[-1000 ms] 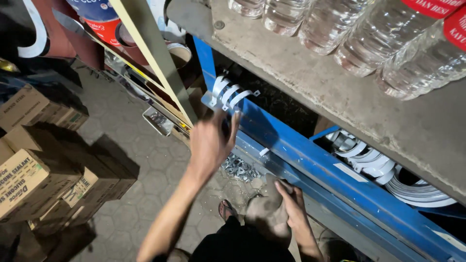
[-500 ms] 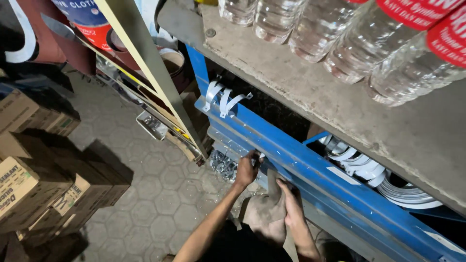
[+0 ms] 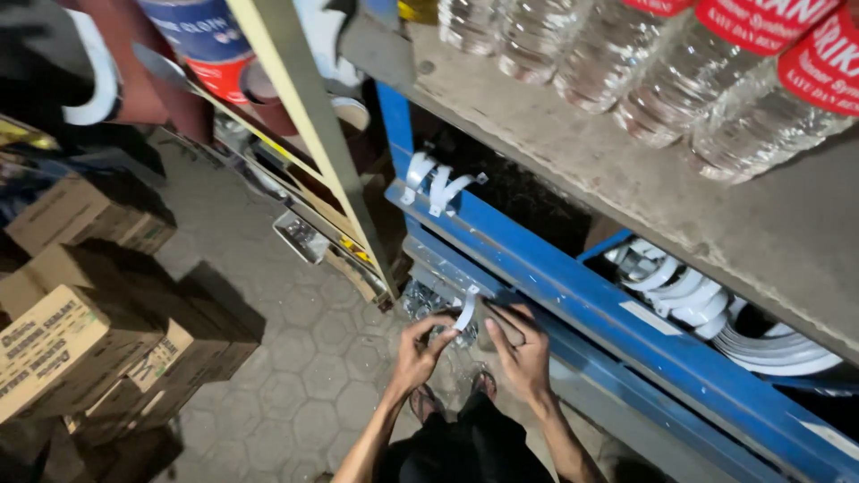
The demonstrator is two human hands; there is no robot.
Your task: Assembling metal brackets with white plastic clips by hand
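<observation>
your two bare hands are low in the middle of the view, reaching out over the front of a blue metal rack, with your dark trousers and sandalled feet just below them. your left hand point(image 3: 420, 353) has its fingers curled in, and the fingertips pinch the lower end of a small white curved clip point(image 3: 466, 309), which stands up between both hands. your right hand point(image 3: 521, 351) is just beside it, fingers bent and loosely spread, thumb pointing toward the clip; whether it actually touches the clip cannot be told. right behind the clip, on the lower shelf, lies a heap of small shiny metal parts point(image 3: 428, 301), too small to make out. the floor point(image 3: 295, 376) under you is grey hexagonal paving. to your left, well apart from your hands, brown cardboard boxes point(image 3: 76, 344) are stacked on that floor. further up, more white clips point(image 3: 436, 183) hang hooked over the edge of a blue rail point(image 3: 573, 282) that runs diagonally from upper left to lower right. to the right, inside the rack behind that rail, a pile of white curved clips and bands point(image 3: 698, 300) fills a compartment. a pale yellow metal upright point(image 3: 309, 134) slants across the left centre. farthest up, a dusty grey shelf point(image 3: 626, 170) carries a row of clear plastic bottles point(image 3: 662, 63) with red labels, lying side by side, and a large tin point(image 3: 201, 40) sits at the top left
</observation>
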